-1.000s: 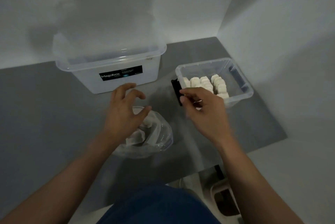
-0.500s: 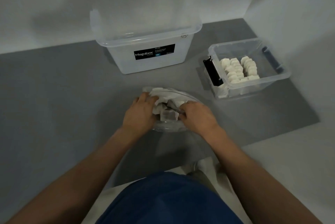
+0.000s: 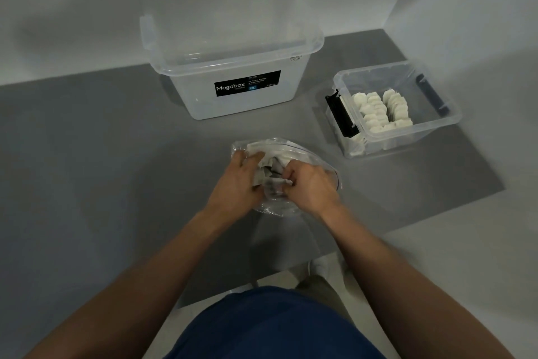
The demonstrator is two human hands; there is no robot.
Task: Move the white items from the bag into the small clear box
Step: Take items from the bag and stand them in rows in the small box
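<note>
Both hands have dropped from mid-air into the bag (image 3: 305, 155) — left hand (image 3: 237, 181) and right hand (image 3: 310, 187) curled around white items (image 3: 272, 168), while I count two rows already in the small clear box (image 3: 431, 128), more remaining.

One label can be read — a black sticker (image 3: 247, 83) on the front wall of the large clear box (image 3: 233, 67), beyond the hands and slightly to their left. It reads "Megabox" in white, with a small blue patch reading "12L" — the finer lines beside it are too small to read.
</note>
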